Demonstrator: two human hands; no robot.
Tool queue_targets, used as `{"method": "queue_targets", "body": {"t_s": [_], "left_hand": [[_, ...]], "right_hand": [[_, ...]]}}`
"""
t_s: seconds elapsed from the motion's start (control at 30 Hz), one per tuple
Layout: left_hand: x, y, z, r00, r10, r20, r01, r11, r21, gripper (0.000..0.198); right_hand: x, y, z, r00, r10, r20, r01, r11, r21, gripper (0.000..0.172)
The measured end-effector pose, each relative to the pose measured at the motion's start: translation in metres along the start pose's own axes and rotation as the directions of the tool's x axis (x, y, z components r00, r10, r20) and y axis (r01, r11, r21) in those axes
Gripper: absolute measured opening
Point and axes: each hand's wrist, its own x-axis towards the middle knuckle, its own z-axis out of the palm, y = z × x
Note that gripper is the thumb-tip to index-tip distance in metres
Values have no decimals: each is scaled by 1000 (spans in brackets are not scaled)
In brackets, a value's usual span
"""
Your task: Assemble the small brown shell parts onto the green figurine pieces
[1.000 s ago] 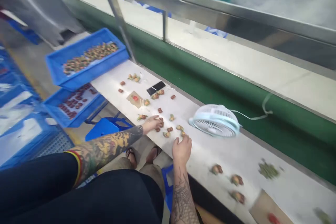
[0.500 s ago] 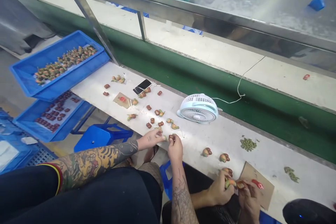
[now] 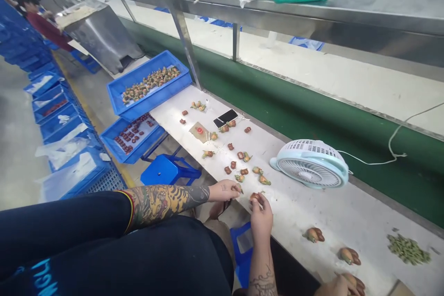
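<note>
My right hand (image 3: 262, 217) is closed around a small brown figure (image 3: 255, 196) just above the table's front edge. To its left, my left hand (image 3: 225, 190) pinches a tiny greenish piece (image 3: 241, 189) at its fingertips; its kind is too small to make out. The two hands are apart. Just beyond them lie several loose brown figures (image 3: 244, 172) and several orange-and-green pieces (image 3: 264, 180), some of these paired with brown ones.
A light-blue fan (image 3: 310, 166) stands on the white table (image 3: 291, 208). A phone (image 3: 225, 118) and cardboard (image 3: 199, 132) lie farther left, by stacked blue trays (image 3: 116, 101). At lower right are a co-worker's hand (image 3: 335, 286) and a green pile (image 3: 408, 249).
The view has swung left, so the table's things appear farther right. My hands have drawn slightly apart, the right still holding the brown figure. The co-worker's hands are now mostly out of frame.
</note>
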Motion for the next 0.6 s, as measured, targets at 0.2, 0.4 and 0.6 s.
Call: {"method": "queue_targets", "body": {"t_s": [0.2, 0.4, 0.6], "left_hand": [[-5, -41, -8, 992, -129, -13, 130, 988, 87, 25], [13, -39, 1, 999, 8, 31, -12, 992, 127, 28], [10, -26, 1, 991, 124, 41, -130, 976, 177, 26]], "right_hand": [[25, 28, -15, 987, 100, -127, -119, 981, -150, 40], [-10, 10, -106, 955, 88, -283, -156, 962, -226, 42], [-80, -24, -235, 888, 83, -452, -159, 979, -131, 80]]}}
